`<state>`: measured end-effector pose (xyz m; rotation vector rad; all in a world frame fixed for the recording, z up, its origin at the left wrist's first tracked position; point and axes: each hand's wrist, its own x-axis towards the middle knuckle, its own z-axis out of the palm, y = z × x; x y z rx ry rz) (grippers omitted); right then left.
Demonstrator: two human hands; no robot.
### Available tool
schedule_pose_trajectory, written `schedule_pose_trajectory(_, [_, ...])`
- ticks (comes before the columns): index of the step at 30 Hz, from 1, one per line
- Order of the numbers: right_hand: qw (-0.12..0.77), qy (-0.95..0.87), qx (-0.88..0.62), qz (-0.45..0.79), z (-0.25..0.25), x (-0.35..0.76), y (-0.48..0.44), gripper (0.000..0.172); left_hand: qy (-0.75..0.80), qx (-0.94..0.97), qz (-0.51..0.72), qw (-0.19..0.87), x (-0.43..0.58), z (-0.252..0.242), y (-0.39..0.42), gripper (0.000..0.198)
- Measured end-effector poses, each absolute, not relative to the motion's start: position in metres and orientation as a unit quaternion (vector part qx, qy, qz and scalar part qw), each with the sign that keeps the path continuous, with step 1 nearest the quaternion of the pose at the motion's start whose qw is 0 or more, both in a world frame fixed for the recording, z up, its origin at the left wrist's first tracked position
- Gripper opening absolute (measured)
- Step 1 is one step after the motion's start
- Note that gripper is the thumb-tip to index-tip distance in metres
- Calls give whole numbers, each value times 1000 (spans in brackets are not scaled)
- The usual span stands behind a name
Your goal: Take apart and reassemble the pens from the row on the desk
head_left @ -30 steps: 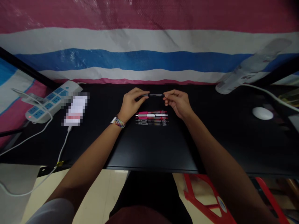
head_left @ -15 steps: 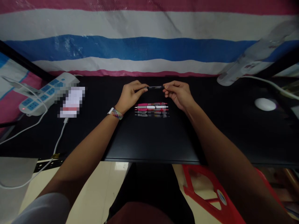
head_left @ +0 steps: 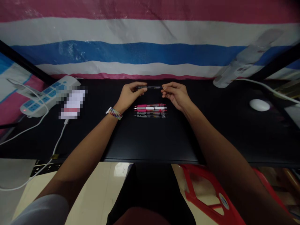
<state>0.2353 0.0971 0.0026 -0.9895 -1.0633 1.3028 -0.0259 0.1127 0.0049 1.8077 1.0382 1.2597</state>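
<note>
Head view: left hand (head_left: pixel 128 97) and right hand (head_left: pixel 177 95) pinching opposite ends of dark pen (head_left: pixel 151 87), held level above black desk (head_left: pixel 150 137), just beyond neat row of pens (head_left: pixel 150 111), seemingly for inspection.

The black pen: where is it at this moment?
In the head view, the black pen is held level between the left hand and right hand, beyond the row of pens.

Black counter (head_left: pixel 150 140); pink, white and black pens (head_left: pixel 150 110) in a row; pink, white and blue striped sheet (head_left: pixel 140 47) behind; rainbow wristband (head_left: pixel 114 113).
</note>
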Motion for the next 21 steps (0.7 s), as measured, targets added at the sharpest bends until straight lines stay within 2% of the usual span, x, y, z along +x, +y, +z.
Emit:
schedule_pose_trajectory(3, [563,-448,-407,563,3,237,98,16,397,688,496,351,-25,3,114,42])
schedule_pose_trajectory(5, [560,-450,-402,568,4,238,97,15,408,689,488,348,-25,1,116,61])
schedule_pose_trajectory(6, [558,-451,-401,569,4,238,97,14,408,688,489,348,-25,1,116,65])
schedule_pose_trajectory(9, [561,-442,-400,574,5,239,98,12,380,686,507,357,-26,0,118,45])
schedule_pose_trajectory(12, [563,-423,-396,589,4,241,100,13,370,698,497,359,-26,-1,120,39])
schedule_pose_trajectory(15, [557,-404,-385,615,4,246,103,14,378,705,484,353,-27,-1,121,43])
schedule_pose_trajectory(17, [555,-385,-374,635,6,249,105,14,377,698,492,358,-27,-2,121,33])
schedule_pose_trajectory(21, [539,-362,-362,669,8,252,105,14,366,677,513,380,-27,0,120,35])
